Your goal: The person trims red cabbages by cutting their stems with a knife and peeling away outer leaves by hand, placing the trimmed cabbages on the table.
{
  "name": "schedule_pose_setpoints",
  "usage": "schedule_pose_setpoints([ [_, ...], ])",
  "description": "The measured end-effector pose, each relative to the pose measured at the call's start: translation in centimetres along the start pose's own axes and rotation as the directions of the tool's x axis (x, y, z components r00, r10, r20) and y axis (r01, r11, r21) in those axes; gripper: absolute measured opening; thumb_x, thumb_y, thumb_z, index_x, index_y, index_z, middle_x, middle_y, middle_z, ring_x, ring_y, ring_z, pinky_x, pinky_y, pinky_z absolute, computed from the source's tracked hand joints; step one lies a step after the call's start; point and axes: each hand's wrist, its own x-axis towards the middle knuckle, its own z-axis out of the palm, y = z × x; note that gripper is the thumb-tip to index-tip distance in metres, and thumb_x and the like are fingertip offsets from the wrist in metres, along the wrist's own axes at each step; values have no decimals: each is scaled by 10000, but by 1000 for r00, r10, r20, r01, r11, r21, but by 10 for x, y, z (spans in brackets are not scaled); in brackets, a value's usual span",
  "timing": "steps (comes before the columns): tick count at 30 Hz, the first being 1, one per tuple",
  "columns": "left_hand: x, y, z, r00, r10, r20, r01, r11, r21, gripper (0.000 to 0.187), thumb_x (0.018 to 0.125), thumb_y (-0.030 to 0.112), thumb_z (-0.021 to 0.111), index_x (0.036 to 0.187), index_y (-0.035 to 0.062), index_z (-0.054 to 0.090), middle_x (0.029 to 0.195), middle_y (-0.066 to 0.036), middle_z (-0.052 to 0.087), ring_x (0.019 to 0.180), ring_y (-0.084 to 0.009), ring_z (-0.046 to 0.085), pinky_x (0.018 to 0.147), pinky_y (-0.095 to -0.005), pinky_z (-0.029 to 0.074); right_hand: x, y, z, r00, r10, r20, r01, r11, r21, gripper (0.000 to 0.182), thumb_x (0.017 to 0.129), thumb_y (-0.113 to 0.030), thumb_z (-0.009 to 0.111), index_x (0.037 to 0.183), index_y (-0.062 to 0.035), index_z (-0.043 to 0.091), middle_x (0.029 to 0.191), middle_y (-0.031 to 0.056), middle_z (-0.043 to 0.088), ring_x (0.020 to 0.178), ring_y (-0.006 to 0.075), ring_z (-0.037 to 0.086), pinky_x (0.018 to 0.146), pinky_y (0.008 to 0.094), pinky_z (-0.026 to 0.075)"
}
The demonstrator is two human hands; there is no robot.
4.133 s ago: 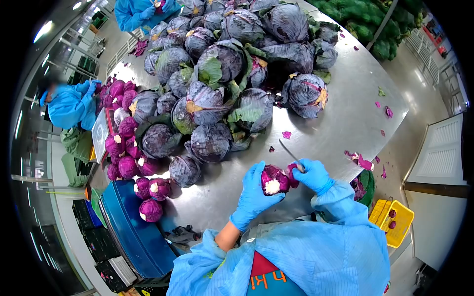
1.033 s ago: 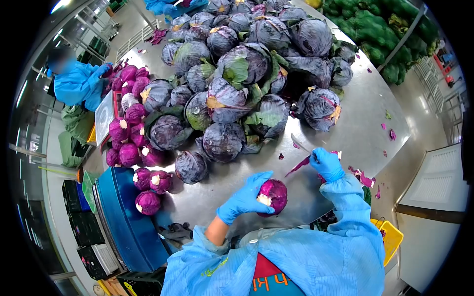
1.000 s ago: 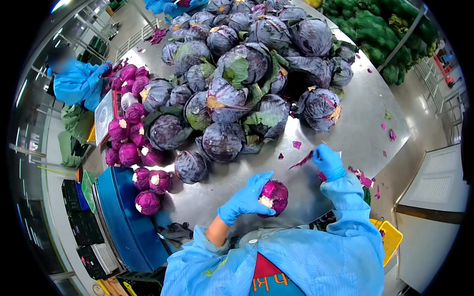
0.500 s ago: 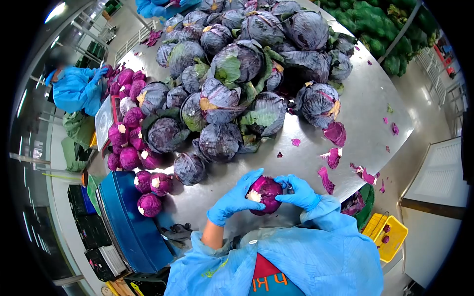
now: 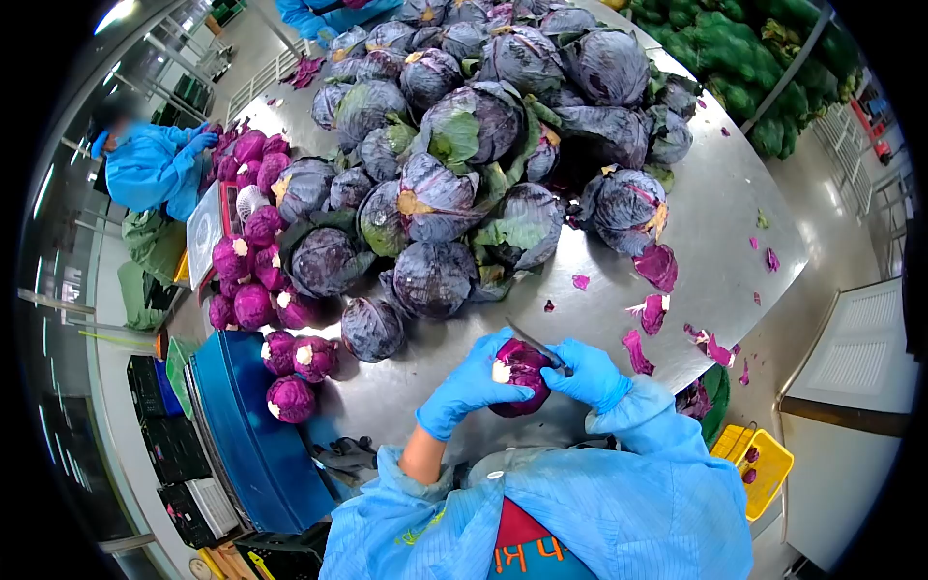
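Note:
My left hand [image 5: 480, 385], in a blue glove, is wrapped round the left side of a trimmed red cabbage [image 5: 523, 375], whose pale cut stem faces left. At the cabbage's right side, my gloved right hand [image 5: 587, 376] is closed on a knife [image 5: 534, 340]. The thin dark blade points up and left, over the top of the cabbage; the handle is hidden in my fingers. Beyond my hands, a heap of untrimmed red cabbages [image 5: 432, 278] with dark outer leaves covers the middle of the metal table [image 5: 720, 213].
Peeled red cabbages [image 5: 254, 304] are grouped at the table's left, beside a blue bin [image 5: 253, 435]. Torn purple leaves [image 5: 656, 268] lie to the right. A yellow basket [image 5: 769, 474] stands below the right edge. A co-worker in blue [image 5: 153, 174] is at far left.
The knife blade has swung into plain view above the cabbage. My right hand has shifted slightly right, and the cabbage has turned a little in my left hand.

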Motion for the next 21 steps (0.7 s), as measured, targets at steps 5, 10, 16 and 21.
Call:
schedule_pose_setpoints([
  [5, 2, 7, 3, 1000, -30, 7, 31, 996, -79, 1045, 613, 295, 890, 1446, 9, 328, 1345, -144, 455, 1232, -233, 468, 1055, -353, 384, -6, 7, 24, 978, -129, -165, 31, 870, -493, 302, 847, -361, 605, 1054, -140, 602, 780, 61, 570, 651, 249, 619, 483, 399, 482],
  [10, 5, 32, -1, 994, 6, 108, -21, 991, 134, 1033, 625, 350, 867, 1441, 7, 335, 1364, -188, 443, 1272, -291, 445, 1074, -371, 363, 4, 28, 4, 981, -168, -97, 62, 746, -664, 185, 829, -322, 610, 931, -167, 597, 780, 49, 579, 625, 245, 614, 505, 407, 487],
  [16, -14, 21, 4, 946, 280, 163, -322, 872, 369, 1094, 568, 439, 870, 1459, 100, 335, 1401, -238, 394, 1278, -434, 391, 1078, -478, 341, 16, 92, -80, 780, 132, -612, -459, 786, -414, 263, 866, -275, 623, 1073, -112, 626, 820, 127, 666, 725, 338, 657, 640, 442, 514],
  [21, -21, 16, 5, 950, 277, 142, -310, 887, 342, 1088, 573, 417, 878, 1463, 106, 336, 1415, -230, 383, 1300, -420, 381, 1093, -467, 328, -4, 74, -47, 878, 355, -322, -316, 934, 167, 405, 853, -341, 696, 1098, -20, 664, 884, 147, 689, 766, 247, 677, 711, 359, 529],
])
